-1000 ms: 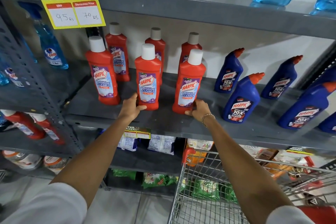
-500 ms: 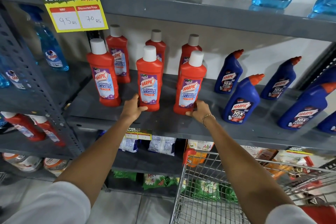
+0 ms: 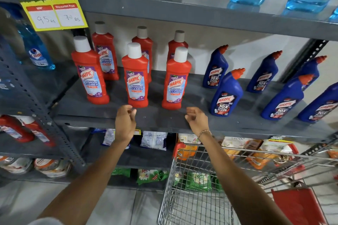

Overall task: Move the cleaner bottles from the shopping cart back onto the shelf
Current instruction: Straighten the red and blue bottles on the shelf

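Several red Harpic bathroom cleaner bottles stand upright on the grey middle shelf. Two front ones, the middle red bottle and the right red bottle, stand just beyond my hands. My left hand hovers at the shelf edge below the middle bottle, fingers loosely curled, holding nothing. My right hand hovers below the right bottle, also empty and apart from it. The wire shopping cart is at lower right; I see no bottle in the part of its basket that shows.
Several blue Harpic toilet cleaner bottles fill the shelf's right side. A price tag hangs from the upper shelf, which carries black and light-blue bottles. Packets lie on lower shelves. A perforated grey upright stands left. The cart's red flap is near my right arm.
Both hands have let go of the two front red bottles and drawn back to the shelf edge. The bottles stay standing where they were set.
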Motion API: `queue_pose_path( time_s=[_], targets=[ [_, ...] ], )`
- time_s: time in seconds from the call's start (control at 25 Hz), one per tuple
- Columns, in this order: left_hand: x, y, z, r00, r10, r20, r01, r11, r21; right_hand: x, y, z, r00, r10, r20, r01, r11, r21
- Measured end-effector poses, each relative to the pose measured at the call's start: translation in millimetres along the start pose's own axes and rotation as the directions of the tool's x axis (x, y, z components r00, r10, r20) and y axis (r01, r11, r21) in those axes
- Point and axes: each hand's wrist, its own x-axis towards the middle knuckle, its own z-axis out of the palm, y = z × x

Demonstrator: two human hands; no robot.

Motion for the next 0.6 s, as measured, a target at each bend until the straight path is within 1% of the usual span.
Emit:
queue_pose_path(
  time_s=[0.08,0.16,0.2,0.28,0.32,0.4,0.44,0.48,0.52,0.56,0.6],
  targets=[
    [-18,18,16,0.985,0.17,0.031,-0.172,0.98,0.101,-13,9,-18,0.999,-0.041,0.011,0.041,0.999,-0.026],
    [-26,38,32,0.945,0.307,0.112,-0.324,0.928,0.187,-21,16,-33,0.997,-0.077,0.007,0.077,0.996,-0.035],
    [-32,49,43,0.919,0.365,0.151,-0.39,0.899,0.198,-23,19,-43,0.995,-0.096,-0.024,0.095,0.995,-0.035],
    [-50,79,75,0.868,0.435,0.238,-0.482,0.854,0.195,-26,34,-72,0.984,-0.103,-0.145,0.1,0.995,-0.03],
    [-59,91,93,0.857,0.426,0.289,-0.49,0.848,0.202,-26,42,-87,0.973,-0.093,-0.212,0.09,0.996,-0.022],
    [-70,102,121,0.843,0.361,0.398,-0.479,0.841,0.251,-22,57,-109,0.943,-0.075,-0.324,0.086,0.996,0.018],
    [-74,104,132,0.839,0.33,0.433,-0.479,0.825,0.3,-17,65,-122,0.935,-0.047,-0.353,0.073,0.996,0.06],
    [-75,101,140,0.836,0.305,0.456,-0.487,0.795,0.361,-10,70,-131,0.937,0.009,-0.35,0.039,0.991,0.132],
    [-76,98,144,0.834,0.285,0.473,-0.498,0.758,0.421,-1,75,-138,0.949,0.078,-0.304,-0.006,0.973,0.231],
    [-77,96,147,0.83,0.269,0.489,-0.509,0.725,0.465,9,78,-144,0.968,0.131,-0.212,-0.055,0.941,0.333],
    [-77,94,146,0.823,0.256,0.507,-0.518,0.704,0.485,18,78,-147,0.983,0.152,-0.099,-0.1,0.91,0.403]
  ],
)
